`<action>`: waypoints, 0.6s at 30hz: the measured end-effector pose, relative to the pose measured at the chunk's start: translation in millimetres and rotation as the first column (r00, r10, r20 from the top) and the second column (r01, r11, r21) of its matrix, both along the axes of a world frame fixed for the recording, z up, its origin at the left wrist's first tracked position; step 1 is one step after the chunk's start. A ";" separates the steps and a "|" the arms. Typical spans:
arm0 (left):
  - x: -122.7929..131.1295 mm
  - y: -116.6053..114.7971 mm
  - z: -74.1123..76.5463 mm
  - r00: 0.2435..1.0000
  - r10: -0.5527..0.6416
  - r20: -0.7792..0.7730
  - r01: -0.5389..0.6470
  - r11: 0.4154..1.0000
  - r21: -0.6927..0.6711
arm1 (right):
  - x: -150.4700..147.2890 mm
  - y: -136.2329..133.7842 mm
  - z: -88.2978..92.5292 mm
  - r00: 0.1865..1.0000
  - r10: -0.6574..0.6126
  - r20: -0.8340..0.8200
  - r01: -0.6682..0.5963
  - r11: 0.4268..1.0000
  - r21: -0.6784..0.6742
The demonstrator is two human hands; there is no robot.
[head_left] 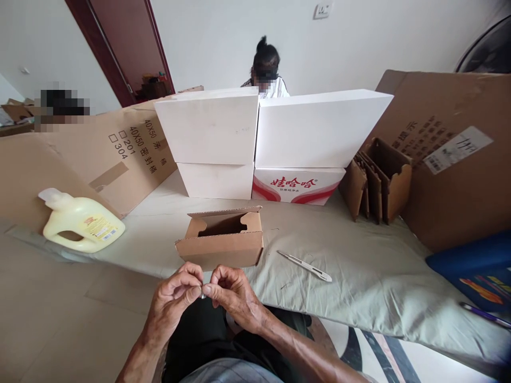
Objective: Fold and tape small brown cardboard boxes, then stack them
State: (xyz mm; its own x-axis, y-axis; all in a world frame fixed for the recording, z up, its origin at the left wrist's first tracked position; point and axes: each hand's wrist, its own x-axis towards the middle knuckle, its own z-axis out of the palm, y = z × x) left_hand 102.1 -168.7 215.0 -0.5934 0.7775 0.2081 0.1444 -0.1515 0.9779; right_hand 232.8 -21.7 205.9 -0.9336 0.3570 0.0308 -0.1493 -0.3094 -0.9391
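Observation:
In front of my lap, my left hand (173, 295) and my right hand (235, 298) meet fingertip to fingertip, both closed in a pinch. Between them shows a small shiny metal piece (203, 294); fingers cover most of it, so its kind is unclear. Just beyond my hands, an open-topped brown cardboard box (223, 252) stands on the grey-green cloth of the table (303, 234). To the right of that box lies a slim pale scalpel handle (305, 265), apart from both hands.
White boxes (207, 127) stacked two high wall off the far side, one with red lettering (297, 186). Folded cardboard inserts (377, 181) stand right. A yellow jug (85, 223) lies left, and a blue container (475, 271) and a pen (485, 315) right. A person (265, 69) sits behind.

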 end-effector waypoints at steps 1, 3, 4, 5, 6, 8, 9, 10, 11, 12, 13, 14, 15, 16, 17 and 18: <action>-2.4 -4.3 1.9 0.998 0.021 -0.058 -0.024 0.998 -0.057 | 1.9 0.5 1.7 1.000 -0.001 0.004 0.000 0.999 0.043; -9.1 -14.9 2.7 0.989 0.041 -0.142 -0.067 0.981 -0.183 | 5.7 1.6 5.6 1.000 0.000 0.012 -0.001 0.992 0.126; -13.5 -20.6 1.3 0.983 0.057 -0.172 -0.097 0.968 -0.233 | 7.7 2.3 7.9 1.000 -0.003 0.017 0.000 0.985 0.172; -18.3 -26.3 -1.1 0.977 0.082 -0.195 -0.134 0.954 -0.269 | 9.6 3.1 10.2 1.000 -0.007 0.020 0.002 0.974 0.225; -23.6 -31.6 -4.3 0.971 0.117 -0.210 -0.176 0.940 -0.293 | 11.7 3.9 12.8 1.000 -0.017 0.019 0.011 0.959 0.282; -34.9 -40.8 -12.0 0.954 0.198 -0.223 -0.265 0.908 -0.324 | 15.8 6.0 17.7 0.999 -0.043 0.012 0.035 0.919 0.392; -40.7 -44.9 -16.3 0.947 0.230 -0.224 -0.299 0.889 -0.348 | 17.7 7.1 19.8 0.998 -0.056 0.006 0.048 0.899 0.436; -46.5 -49.0 -20.9 0.941 0.253 -0.223 -0.323 0.867 -0.380 | 19.5 8.2 21.6 0.998 -0.066 0.002 0.057 0.881 0.469; -52.2 -53.1 -26.0 0.936 0.273 -0.222 -0.345 0.841 -0.416 | 21.1 9.3 22.9 0.997 -0.073 0.001 0.064 0.868 0.492; -57.9 -57.6 -31.8 0.930 0.292 -0.222 -0.364 0.810 -0.461 | 22.5 10.3 23.7 0.997 -0.080 0.000 0.069 0.858 0.508; -63.4 -62.5 -38.5 0.925 0.309 -0.222 -0.380 0.771 -0.510 | 23.5 11.3 24.2 0.996 -0.087 -0.004 0.076 0.850 0.521; -68.7 -67.9 -46.1 0.919 0.326 -0.223 -0.394 0.726 -0.563 | 24.4 12.3 24.5 0.995 -0.095 -0.009 0.085 0.841 0.535; -73.9 -73.8 -54.6 0.913 0.339 -0.226 -0.403 0.677 -0.616 | 25.3 13.2 24.8 0.995 -0.102 -0.012 0.092 0.830 0.550; -78.8 -80.4 -63.6 0.909 0.345 -0.233 -0.408 0.626 -0.664 | 26.1 14.1 25.3 0.994 -0.110 -0.014 0.098 0.818 0.567; -83.5 -87.3 -72.9 0.907 0.342 -0.246 -0.409 0.577 -0.707 | 26.9 14.9 25.9 0.993 -0.119 -0.015 0.105 0.804 0.585; -87.9 -94.5 -82.0 0.905 0.328 -0.270 -0.414 0.535 -0.736 | 27.9 15.8 26.9 0.992 -0.127 -0.012 0.108 0.790 0.604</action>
